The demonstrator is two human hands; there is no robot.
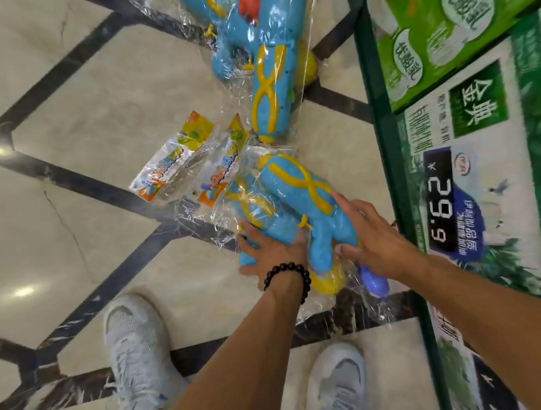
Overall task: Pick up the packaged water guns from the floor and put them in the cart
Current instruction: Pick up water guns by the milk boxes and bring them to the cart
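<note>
Blue and yellow water guns in clear plastic bags lie on the tiled floor. The nearest packaged water gun (296, 191) lies over a second one (263, 217) to its left. My right hand (376, 237) grips the nearest gun's body, thumb below near its handle and fingers across the top. My left hand (271, 254), with a black bead bracelet on the wrist, rests with spread fingers on the second gun's lower end. A third packaged gun (267, 81) lies farther off at the top. I cannot make out a cart.
Green and white cartons with a 29.9 price sign (443, 206) stand behind a green metal frame (384, 131) along the right. Two small packets with yellow header cards (174, 165) lie left of the guns. My white shoes (136, 350) stand on the floor below.
</note>
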